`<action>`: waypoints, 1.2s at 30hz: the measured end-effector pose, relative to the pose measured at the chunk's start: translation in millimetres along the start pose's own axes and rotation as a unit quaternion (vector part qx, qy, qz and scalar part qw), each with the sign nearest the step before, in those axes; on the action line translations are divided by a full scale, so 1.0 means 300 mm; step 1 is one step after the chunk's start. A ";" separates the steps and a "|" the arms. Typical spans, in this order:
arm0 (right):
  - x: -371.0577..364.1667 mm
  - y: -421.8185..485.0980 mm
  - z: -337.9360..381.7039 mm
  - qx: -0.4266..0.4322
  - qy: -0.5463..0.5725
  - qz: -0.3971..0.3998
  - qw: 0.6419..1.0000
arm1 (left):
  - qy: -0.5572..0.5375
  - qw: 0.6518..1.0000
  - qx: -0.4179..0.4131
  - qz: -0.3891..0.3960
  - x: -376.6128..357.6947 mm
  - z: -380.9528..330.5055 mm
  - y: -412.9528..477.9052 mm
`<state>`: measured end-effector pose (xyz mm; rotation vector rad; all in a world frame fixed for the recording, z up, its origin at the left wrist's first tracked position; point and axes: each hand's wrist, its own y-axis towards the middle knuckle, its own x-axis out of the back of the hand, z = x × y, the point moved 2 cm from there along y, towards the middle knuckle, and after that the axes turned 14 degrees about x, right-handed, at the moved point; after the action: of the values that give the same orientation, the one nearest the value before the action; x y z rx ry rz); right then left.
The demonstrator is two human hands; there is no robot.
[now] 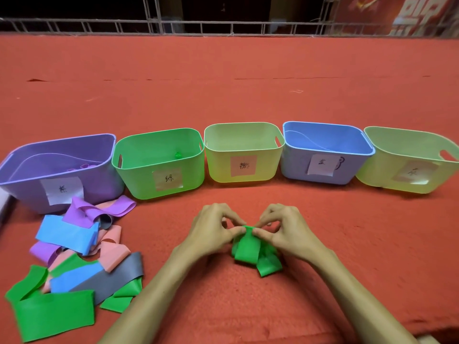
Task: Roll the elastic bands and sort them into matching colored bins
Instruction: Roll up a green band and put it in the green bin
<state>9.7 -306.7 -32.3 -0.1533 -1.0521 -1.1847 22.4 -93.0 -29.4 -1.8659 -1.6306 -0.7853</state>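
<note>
The left hand (214, 232) is pinching the top end of a green band (247, 253) with its thumb and curled fingers. The right hand (285, 232) is pinching the same end from the other side. Both hands are closed small and tight on the band, and their fingertips are almost touching.

The green band is lying on the red cloth (248, 95), right between the two hands, in front of the row of bins. Its top end is starting to curl over. The rest is lying in loose folds, coming back toward the person.

The band is looking thin, soft and floppy, and I think it is very light. It is probably stretchy too, so the roll may be wanting to spring open. It will not break, so a firm squeeze should be fine. The best spot to hold is the curled end, with thumbs near both edges, so the roll is going straight. Once rolled, fingers should be going all the way around it.

The green bin (139, 180) is waiting behind and to the left. More bands are lying in a loose pile (74, 256) at the left.
</note>
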 end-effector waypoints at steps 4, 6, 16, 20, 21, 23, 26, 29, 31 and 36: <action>0.061 0.039 0.048 0.030 0.019 -0.012 0.999 | -0.008 0.999 -0.045 -0.028 0.082 -0.052 0.009; 0.081 0.053 0.074 0.042 0.021 -0.024 0.999 | -0.008 0.998 -0.056 -0.041 0.118 -0.077 0.006; 0.201 0.122 0.216 0.113 0.058 -0.098 0.987 | -0.050 0.985 -0.112 -0.118 0.250 -0.175 -0.044; 0.238 0.148 0.239 0.120 0.058 -0.100 0.986 | -0.043 0.981 -0.134 -0.136 0.296 -0.213 -0.065; 0.244 0.153 0.244 0.122 0.052 -0.100 0.986 | -0.030 0.979 -0.138 -0.144 0.304 -0.217 -0.067; 0.256 0.161 0.256 0.129 0.031 -0.098 0.986 | 0.005 0.976 -0.142 -0.167 0.318 -0.226 -0.073; 0.271 0.175 0.278 0.139 0.023 -0.097 0.985 | 0.022 0.969 -0.154 -0.194 0.331 -0.249 -0.079; 0.286 0.201 0.294 0.124 0.119 -0.101 0.980 | -0.143 0.971 -0.142 -0.126 0.328 -0.248 -0.057; 0.303 0.224 0.306 0.110 0.185 -0.116 0.970 | -0.255 0.958 -0.125 -0.041 0.314 -0.238 -0.047; 0.346 0.294 0.354 0.101 0.305 -0.155 0.934 | -0.365 0.920 -0.103 0.096 0.189 -0.200 -0.052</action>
<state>17.6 -276.1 137.5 0.5337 -0.6460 -1.2769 7.7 -95.8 53.4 -2.6315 -1.7724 -0.1642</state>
